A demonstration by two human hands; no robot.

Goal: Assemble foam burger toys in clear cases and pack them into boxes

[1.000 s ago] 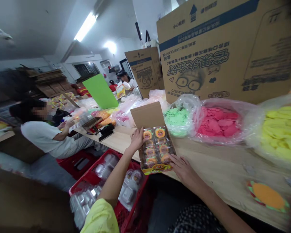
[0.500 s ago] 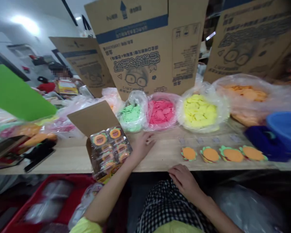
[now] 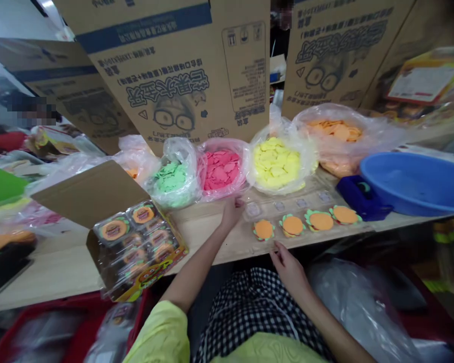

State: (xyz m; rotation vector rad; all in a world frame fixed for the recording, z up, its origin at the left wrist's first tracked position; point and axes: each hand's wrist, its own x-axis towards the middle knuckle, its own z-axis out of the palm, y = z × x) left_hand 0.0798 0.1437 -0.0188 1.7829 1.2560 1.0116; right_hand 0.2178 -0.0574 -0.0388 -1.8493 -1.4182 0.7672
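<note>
My left hand [image 3: 232,212] reaches over the wooden table [image 3: 204,234] and touches the far left edge of a clear plastic tray [image 3: 287,214], fingers curled loosely. In that tray lies a row of orange burger-shaped pieces [image 3: 292,225]. My right hand [image 3: 287,267] is at the table's near edge, its fingertips pinching the tray's front rim. To the left stands an open carton [image 3: 136,247] filled with packed burger toys, its flap [image 3: 87,194] raised.
Bags of green [image 3: 172,176], pink [image 3: 221,169], yellow [image 3: 275,161] and orange [image 3: 335,131] pieces line the back, before tall cardboard boxes [image 3: 174,70]. A blue basin [image 3: 416,181] and a dark blue object [image 3: 359,196] sit right. A red crate [image 3: 34,327] stands below left. Another person is far left.
The view swung right from the carton to the tray. My left hand left the carton and reached the tray's far edge; my right hand rose from my lap to the tray's front rim.
</note>
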